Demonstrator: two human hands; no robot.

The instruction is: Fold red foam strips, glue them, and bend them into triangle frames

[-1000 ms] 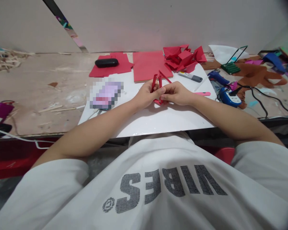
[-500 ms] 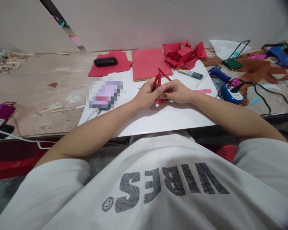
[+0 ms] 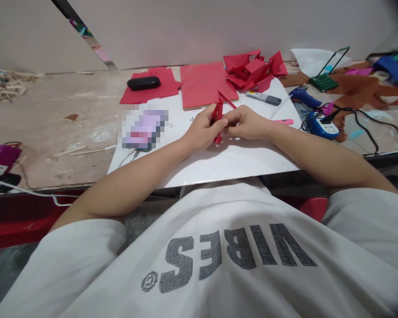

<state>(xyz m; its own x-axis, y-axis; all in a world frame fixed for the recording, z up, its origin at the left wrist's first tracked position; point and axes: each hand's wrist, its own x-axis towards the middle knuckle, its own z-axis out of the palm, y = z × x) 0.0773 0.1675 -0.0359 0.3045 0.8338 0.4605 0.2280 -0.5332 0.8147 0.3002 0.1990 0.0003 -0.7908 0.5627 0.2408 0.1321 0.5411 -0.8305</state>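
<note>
Both hands meet over a white board (image 3: 199, 170), around a folded piece of red paper (image 3: 220, 110). My left hand (image 3: 204, 128) is closed on its left side, thumb pressed toward the middle. From the right, my right hand (image 3: 243, 122) pinches the same piece. Narrow red strips stick up above the fingers, and a bit of red shows below them. The fingers hide the rest of its shape. Just beyond the hands lies a flat red sheet (image 3: 204, 84) on the board.
Crumpled red pieces (image 3: 255, 70), a grey-handled cutter (image 3: 263, 97) and a pink stick (image 3: 284, 122) lie toward the right. A blue glue gun (image 3: 305, 97) and a blue-white power socket (image 3: 321, 126) stand farther right with cables. Left are a blurred phone (image 3: 146, 129) and a black case (image 3: 143, 83).
The view has shifted slightly. My right hand has turned a little around the red paper, while both hands keep their hold in nearly the same place.
</note>
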